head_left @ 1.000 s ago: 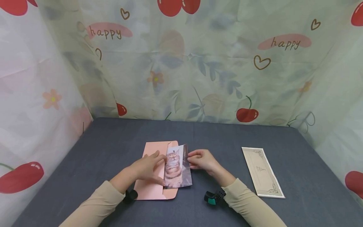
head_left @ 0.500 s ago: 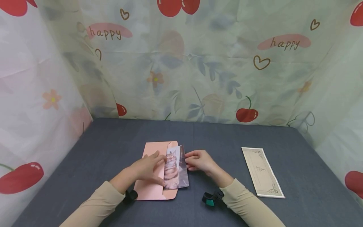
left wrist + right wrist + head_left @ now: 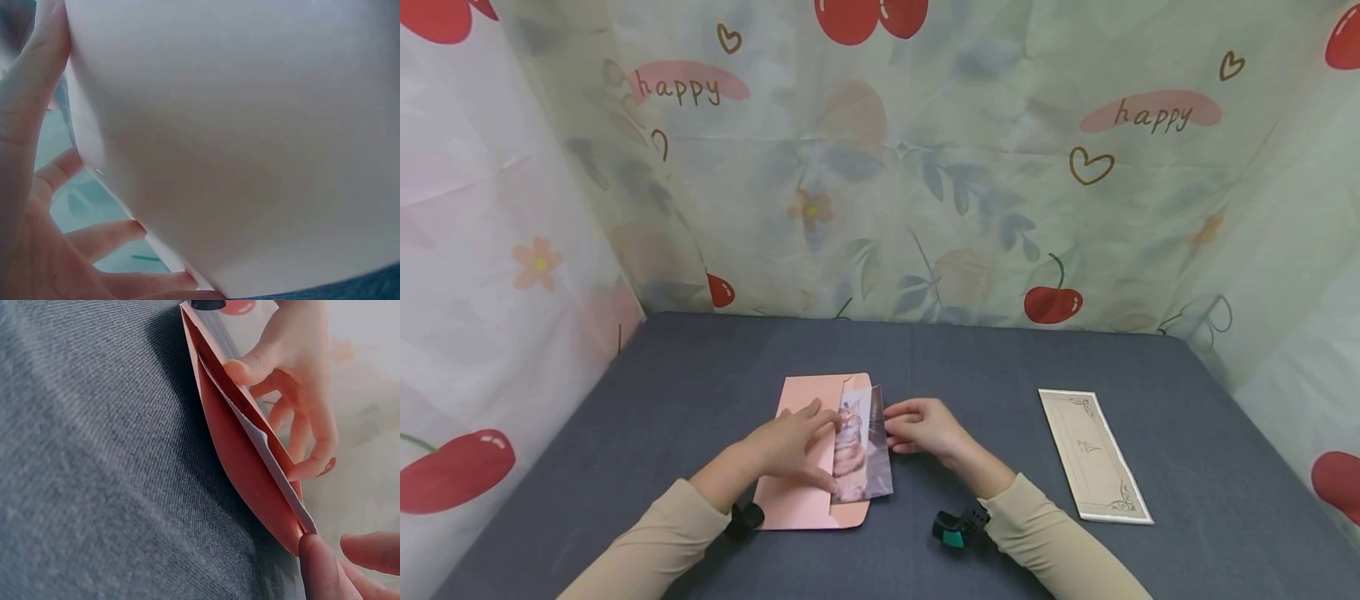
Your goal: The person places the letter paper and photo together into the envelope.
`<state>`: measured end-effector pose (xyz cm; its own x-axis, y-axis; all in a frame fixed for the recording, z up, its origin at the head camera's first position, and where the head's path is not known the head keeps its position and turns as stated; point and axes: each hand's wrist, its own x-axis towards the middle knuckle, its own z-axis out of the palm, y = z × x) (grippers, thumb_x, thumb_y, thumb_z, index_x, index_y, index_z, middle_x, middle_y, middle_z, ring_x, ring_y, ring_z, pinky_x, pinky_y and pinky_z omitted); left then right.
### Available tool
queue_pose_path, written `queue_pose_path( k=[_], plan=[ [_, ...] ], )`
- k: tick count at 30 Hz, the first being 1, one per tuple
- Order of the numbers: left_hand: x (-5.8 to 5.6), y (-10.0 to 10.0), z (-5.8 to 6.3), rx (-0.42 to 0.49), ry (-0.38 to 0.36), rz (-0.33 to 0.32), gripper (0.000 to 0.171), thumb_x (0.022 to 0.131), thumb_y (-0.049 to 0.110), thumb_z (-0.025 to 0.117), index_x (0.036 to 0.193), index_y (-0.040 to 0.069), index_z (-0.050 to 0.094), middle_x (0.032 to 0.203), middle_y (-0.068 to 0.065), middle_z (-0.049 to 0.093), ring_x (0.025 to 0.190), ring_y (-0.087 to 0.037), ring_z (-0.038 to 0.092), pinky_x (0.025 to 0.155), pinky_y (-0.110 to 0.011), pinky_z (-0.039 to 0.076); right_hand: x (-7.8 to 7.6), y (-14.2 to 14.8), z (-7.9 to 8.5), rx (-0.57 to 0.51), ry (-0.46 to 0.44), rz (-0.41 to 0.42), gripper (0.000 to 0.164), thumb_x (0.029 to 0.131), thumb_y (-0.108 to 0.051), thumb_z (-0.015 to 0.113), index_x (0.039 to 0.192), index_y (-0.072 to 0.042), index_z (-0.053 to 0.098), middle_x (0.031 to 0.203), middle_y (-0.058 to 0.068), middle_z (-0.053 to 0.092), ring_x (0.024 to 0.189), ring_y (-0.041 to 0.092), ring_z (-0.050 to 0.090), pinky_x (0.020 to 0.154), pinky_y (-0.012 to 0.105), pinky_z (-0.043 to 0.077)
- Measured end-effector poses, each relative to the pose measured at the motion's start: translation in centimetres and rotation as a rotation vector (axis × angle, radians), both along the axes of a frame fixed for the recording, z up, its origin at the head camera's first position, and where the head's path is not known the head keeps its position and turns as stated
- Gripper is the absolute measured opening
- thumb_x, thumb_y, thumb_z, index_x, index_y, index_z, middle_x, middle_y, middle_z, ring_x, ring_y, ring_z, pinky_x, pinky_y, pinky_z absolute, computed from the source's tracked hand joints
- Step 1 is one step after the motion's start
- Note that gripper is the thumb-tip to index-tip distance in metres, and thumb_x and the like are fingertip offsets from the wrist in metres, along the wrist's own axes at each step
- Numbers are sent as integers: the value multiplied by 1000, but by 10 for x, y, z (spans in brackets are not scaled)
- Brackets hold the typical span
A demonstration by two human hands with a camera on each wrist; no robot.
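A table under a dark blue-grey cloth, with two paper items on it.
The table (image 3: 970,367) spans the lower half of the head view, its front corners rounded off by the far edge at mid-frame; the right wrist view shows the cloth's fine ribbed weave. On it, just left of the lower centre, lies a pink envelope (image 3: 793,500), rounded at its right-hand corners. Well apart, at lower right, a cream card (image 3: 1095,457) lies slanted, with dark corner scrolls.

A photo (image 3: 853,450) is resting partly in an envelope (image 3: 797,500); nearer the right edge of the table (image 3: 970,358), a card (image 3: 1093,454) is lying (a curtain (image 3: 880,208) is hanging behind).
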<state>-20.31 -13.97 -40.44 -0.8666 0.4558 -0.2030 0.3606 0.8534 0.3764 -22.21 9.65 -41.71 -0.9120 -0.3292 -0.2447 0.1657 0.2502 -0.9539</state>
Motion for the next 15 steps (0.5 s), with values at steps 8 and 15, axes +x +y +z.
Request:
queue_pose_path(
  k=[8,15],
  plan=[
    [-1,0,-1,-8,4,-1,82,63,58,78,130,24,44,151,-23,28,130,-42,42,111,-59,24,-1,-3,-2,3,-12,3,33,88,-6,61,118,8,56,89,13,71,66,7,65,65,27,58],
    [0,0,-1,-13,3,4,83,63,58,78,131,24,44,150,-23,28,131,-42,41,110,-60,25,0,-5,-3,9,-18,-8,32,88,-5,61,118,6,58,95,15,70,68,9,65,66,28,58]
  ],
)
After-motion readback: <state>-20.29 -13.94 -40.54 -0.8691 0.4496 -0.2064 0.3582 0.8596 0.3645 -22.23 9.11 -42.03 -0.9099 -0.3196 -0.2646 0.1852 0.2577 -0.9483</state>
